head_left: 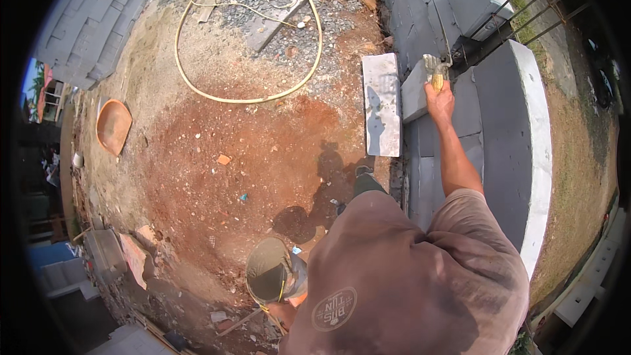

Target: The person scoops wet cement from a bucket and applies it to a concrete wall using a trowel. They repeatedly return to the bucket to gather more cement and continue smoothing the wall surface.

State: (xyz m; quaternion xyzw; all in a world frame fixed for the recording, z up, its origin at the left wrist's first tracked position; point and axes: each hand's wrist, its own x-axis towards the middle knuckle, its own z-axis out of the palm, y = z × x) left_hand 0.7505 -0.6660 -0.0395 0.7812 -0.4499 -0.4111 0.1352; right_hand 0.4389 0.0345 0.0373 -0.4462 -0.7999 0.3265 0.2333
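Note:
My right hand (441, 101) reaches forward, closed round the yellowish handle of a trowel (430, 66). The trowel's blade is at a gap in a grey block wall (503, 125), beside a dark upright joint. A grey block (415, 94) sits just left of that hand. Further left, a pale long block (381, 105) lies along the wall's foot, with a shadow across it. Low at my left side, my left hand (284, 315) is at the rim of a round bucket (268, 271) with grey-brown contents; its fingers are mostly hidden by my shirt.
Steel bars (545, 3) stick out past the wall at the far right. A yellow hose (263, 100) loops over gravel ahead. An orange basin (114, 126) stands at the left, below stacked grey blocks (89, 23). Rubble and boards (136, 260) lie at the lower left.

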